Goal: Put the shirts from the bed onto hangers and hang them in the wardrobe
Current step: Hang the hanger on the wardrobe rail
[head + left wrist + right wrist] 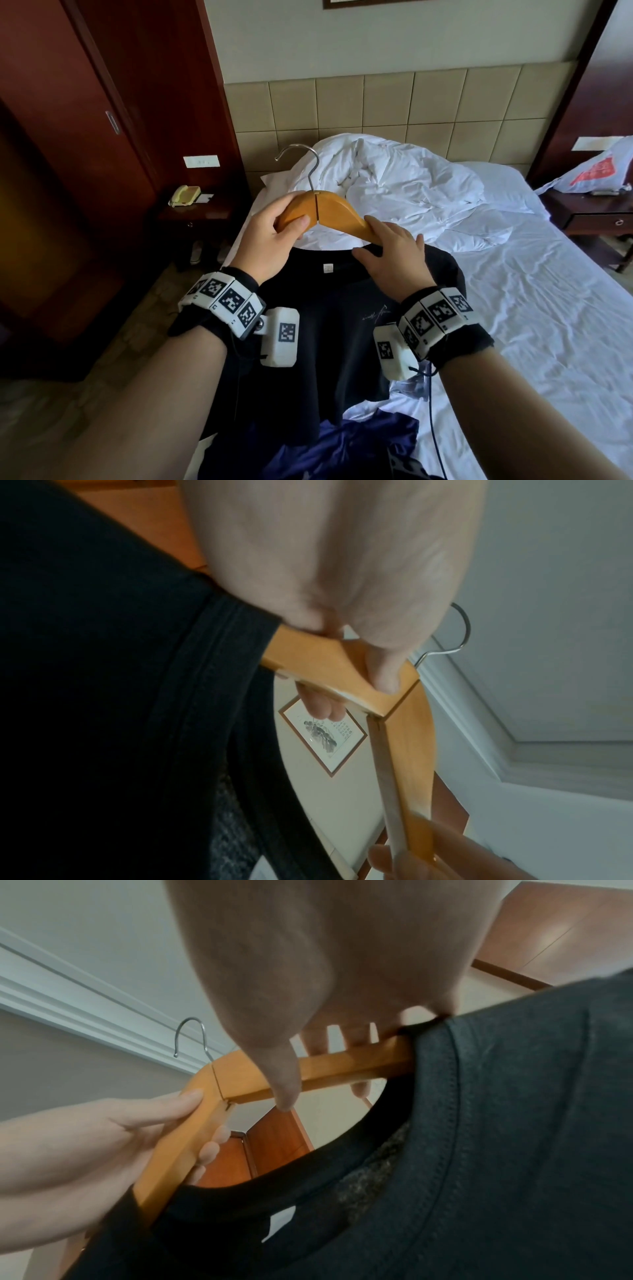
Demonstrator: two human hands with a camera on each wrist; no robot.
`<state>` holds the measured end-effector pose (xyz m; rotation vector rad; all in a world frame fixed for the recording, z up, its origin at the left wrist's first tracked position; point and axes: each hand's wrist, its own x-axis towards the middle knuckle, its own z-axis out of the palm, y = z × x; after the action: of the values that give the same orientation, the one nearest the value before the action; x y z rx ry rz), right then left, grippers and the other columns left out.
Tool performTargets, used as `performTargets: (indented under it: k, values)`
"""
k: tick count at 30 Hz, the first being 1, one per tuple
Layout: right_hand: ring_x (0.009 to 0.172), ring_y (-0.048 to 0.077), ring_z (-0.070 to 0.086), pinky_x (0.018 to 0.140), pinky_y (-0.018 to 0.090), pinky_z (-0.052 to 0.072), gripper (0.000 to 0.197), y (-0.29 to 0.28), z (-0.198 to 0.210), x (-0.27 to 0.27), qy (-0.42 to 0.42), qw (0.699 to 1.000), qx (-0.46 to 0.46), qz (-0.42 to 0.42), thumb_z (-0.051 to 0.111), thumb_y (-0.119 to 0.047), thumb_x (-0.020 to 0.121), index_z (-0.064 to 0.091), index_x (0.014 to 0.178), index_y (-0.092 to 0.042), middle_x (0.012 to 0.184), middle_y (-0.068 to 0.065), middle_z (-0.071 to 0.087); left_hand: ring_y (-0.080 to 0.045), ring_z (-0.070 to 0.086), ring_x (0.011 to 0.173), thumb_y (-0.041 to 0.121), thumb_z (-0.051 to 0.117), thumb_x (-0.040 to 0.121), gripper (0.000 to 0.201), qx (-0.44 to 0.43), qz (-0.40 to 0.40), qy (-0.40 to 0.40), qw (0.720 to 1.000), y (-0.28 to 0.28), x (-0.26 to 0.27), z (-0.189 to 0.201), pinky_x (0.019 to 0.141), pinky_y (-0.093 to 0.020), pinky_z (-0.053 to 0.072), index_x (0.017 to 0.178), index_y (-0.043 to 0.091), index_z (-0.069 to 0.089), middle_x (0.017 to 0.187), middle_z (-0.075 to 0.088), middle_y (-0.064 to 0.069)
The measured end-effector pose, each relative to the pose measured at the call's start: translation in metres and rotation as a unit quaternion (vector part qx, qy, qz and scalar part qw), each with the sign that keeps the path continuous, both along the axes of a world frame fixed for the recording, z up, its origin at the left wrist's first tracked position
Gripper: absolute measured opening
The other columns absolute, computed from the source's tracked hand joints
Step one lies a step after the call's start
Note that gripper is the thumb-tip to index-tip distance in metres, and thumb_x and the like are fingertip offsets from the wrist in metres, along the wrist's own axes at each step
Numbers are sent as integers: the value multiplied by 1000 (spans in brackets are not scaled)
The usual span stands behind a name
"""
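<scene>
A wooden hanger (339,209) with a metal hook (301,154) is held up over the bed. My left hand (291,222) grips its left arm near the middle, thumb in front and fingers behind. My right hand (387,253) pinches the right arm where it enters the collar of a black shirt (335,325). In the right wrist view both ends of the hanger (342,1066) go into the neck opening of the black shirt (514,1150). The shirt hangs down in front of me. A dark blue shirt (342,452) lies crumpled on the bed below.
The reddish-brown wardrobe (68,137) stands at the left, beside a nightstand with a phone (185,195). A bunched white duvet (394,192) lies at the head of the bed (548,308). A second nightstand holds a plastic bag (596,171) at the right.
</scene>
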<state>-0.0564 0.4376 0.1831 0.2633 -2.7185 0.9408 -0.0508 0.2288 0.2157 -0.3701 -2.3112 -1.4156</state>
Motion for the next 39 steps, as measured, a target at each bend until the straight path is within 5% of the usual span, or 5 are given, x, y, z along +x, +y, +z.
performTargets:
  k: [6,11,15,23,39]
  values:
    - [97,19,54,115,48,20,34,7,-1,-10,46,999,-19,-4,65,-31,87,59,120,-25,96,-5,58,-6,61,110,14,59,95,37,16,-23,-15,999,9,-8,-5,95,-28,51,130,25,54,120,63,7]
    - [79,21,54,69,33,38,19,18,-4,-13,68,995,-77,5,67,-24,84,65,103,-21,83,0,60,-8,63,103,14,59,95,33,-2,-33,-21,999,20,-12,-6,92,-19,48,128,13,58,109,65,8]
    - [78,19,55,70,32,39,25,25,-7,-13,69,993,-92,9,68,-23,84,66,110,-22,81,-2,58,6,58,102,20,59,95,32,-21,-16,-37,999,25,-15,-10,87,-7,43,127,18,58,110,64,13]
    - [87,22,58,79,35,44,44,51,4,-16,83,988,-125,-35,69,-23,85,61,128,-26,88,0,60,-11,45,132,69,30,85,71,-174,63,-102,977,5,-18,-34,112,-44,34,139,28,49,140,54,9]
    - [87,30,59,72,33,37,33,68,22,14,117,992,-46,-3,61,-31,90,61,122,-21,90,5,64,-31,52,110,63,9,86,76,-331,217,-63,916,9,53,-26,93,-45,30,132,22,54,113,64,-5]
